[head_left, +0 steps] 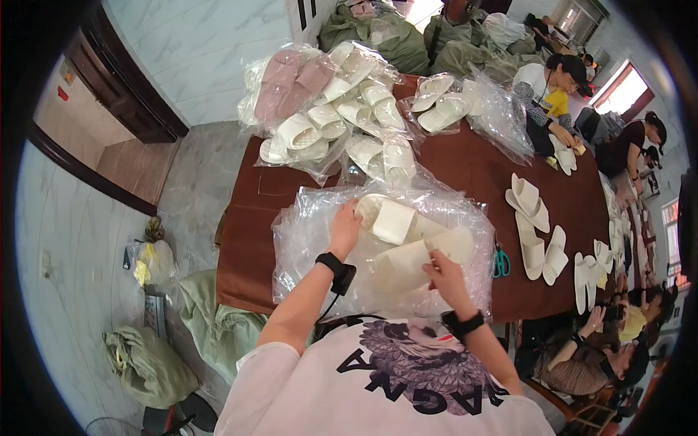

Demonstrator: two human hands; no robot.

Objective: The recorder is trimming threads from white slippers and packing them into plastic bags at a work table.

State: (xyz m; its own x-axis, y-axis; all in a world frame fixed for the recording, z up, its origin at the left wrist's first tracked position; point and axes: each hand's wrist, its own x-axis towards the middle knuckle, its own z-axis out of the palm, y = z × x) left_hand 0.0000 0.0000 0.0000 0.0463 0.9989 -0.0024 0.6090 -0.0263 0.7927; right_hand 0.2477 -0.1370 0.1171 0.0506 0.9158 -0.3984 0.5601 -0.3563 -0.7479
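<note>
Head view: the left hand (345,229) has its fingers curled on the rounded outer end of the upper slipper (395,222), a cream slide lying just to that hand's right. The right hand (447,277) has thumb and fingers drawn together at the edge of the lower slipper (401,266), just to its left; whether they pinch slipper or film, I cannot tell. Both slippers lie over a stack of clear bags (294,243) on the brown desk (243,254). Beyond the left hand are bagged white slippers (298,131) and a pink pair (294,83). Right of the right hand, teal scissors (501,263) lie near, with loose slippers (531,247) farther off.
</note>
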